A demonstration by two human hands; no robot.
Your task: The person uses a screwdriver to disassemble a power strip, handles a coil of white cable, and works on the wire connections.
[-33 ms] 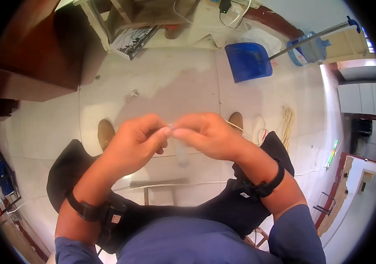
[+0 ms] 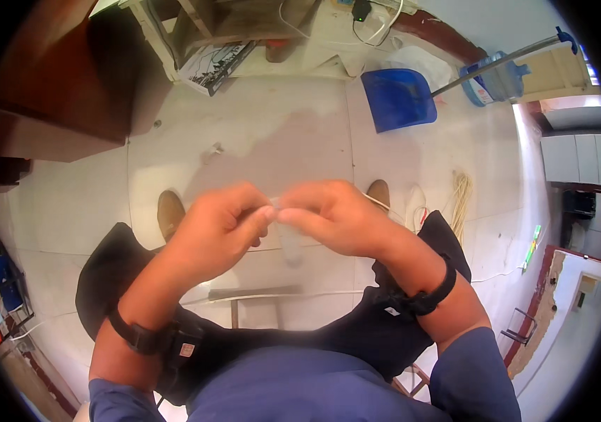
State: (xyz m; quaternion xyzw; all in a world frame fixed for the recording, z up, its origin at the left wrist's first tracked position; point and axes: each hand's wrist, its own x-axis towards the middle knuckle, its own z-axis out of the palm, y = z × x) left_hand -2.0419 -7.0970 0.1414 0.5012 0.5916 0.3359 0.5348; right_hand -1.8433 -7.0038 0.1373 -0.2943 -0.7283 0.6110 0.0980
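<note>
My left hand (image 2: 227,228) and my right hand (image 2: 332,216) meet fingertip to fingertip in front of me, above the floor. Thumb and fingers of the left are pinched together, the rest curled under. The right pinches too, its fingers blurred by motion. Whatever lies between the fingertips is too small and smeared to name. Just below them shows a faint, pale, see-through shape (image 2: 291,252); I cannot tell whether it hangs from the fingers or is farther down. Dark bands with small devices circle both forearms.
Pale floor tiles (image 2: 272,105) spread below. A blue dustpan (image 2: 400,100) with a long handle stands far right, beside a large water bottle (image 2: 494,81). Coiled pale cable (image 2: 461,204) lies right of my feet. A brown cabinet (image 2: 54,126) is at left, a flat box (image 2: 215,67) farther back.
</note>
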